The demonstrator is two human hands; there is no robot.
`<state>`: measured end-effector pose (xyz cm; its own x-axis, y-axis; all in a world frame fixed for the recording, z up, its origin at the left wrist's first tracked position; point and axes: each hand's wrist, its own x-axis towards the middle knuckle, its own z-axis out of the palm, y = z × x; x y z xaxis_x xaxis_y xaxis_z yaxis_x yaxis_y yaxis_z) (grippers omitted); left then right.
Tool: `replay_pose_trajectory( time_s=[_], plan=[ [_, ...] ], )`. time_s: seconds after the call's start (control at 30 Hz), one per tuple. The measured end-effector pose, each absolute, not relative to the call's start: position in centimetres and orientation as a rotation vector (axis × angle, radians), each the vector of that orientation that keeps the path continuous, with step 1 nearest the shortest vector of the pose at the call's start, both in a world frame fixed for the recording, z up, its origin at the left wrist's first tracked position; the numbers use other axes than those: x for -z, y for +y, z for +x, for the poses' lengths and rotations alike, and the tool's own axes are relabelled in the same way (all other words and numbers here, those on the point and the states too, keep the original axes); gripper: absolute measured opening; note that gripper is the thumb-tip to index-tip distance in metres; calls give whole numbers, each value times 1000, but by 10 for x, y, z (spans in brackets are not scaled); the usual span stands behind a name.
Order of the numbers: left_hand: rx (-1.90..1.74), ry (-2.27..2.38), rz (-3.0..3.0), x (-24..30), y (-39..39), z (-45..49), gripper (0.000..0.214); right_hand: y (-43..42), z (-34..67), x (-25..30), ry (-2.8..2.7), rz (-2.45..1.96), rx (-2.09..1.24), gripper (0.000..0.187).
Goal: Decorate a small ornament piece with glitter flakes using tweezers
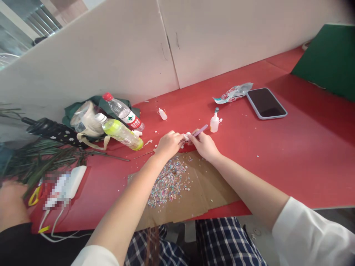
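Purple stick (201, 129) beyond cardboard's far edge (141, 169)

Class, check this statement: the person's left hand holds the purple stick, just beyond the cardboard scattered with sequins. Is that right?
Not quite. The head view shows the purple stick in the right hand, not the left hand. The rest stands: it is just beyond the cardboard scattered with sequins.

A smooth sheen is seen on the red tabletop (302, 155), matt rough paper in the cardboard sheet (213, 184), clear shiny plastic in the water bottle (121, 112)
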<state>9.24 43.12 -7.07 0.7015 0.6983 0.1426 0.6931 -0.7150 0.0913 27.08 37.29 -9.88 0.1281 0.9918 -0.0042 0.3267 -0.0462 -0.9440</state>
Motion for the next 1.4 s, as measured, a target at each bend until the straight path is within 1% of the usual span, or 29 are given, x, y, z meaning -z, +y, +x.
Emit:
replay_pose_trajectory(
  time_s=[0.2, 0.43, 0.53, 0.63, 0.8, 1.03, 1.27, 1.4],
  plan=[
    [-281, 1173, 2939, 71, 426, 92, 17, 374, 271, 100, -1323, -1509, -982, 20],
    [-328, 1275, 2866, 75, 428, 82, 13, 374, 272, 106, -1304, -1449, -967, 18],
    [-357, 1315, 2776, 72, 432, 80, 11, 373, 270, 108, -1323, -1340, -958, 21],
    [-392, 1344, 2661, 68, 433, 80, 15, 372, 269, 108, -1331, -1240, -924, 21],
    [-533, 1426, 2419, 60, 424, 75, 17, 369, 270, 106, -1368, -1146, -864, 20],
    [-609, 1352, 2111, 48, 406, 75, 27, 366, 269, 104, -1447, -1095, -802, 15],
    [-602, 1331, 1958, 41, 405, 79, 15, 360, 270, 98, -1523, -1094, -717, 12],
    [-610, 1335, 1878, 41, 404, 77, 14, 358, 269, 97, -1550, -1095, -681, 13]
  ],
)
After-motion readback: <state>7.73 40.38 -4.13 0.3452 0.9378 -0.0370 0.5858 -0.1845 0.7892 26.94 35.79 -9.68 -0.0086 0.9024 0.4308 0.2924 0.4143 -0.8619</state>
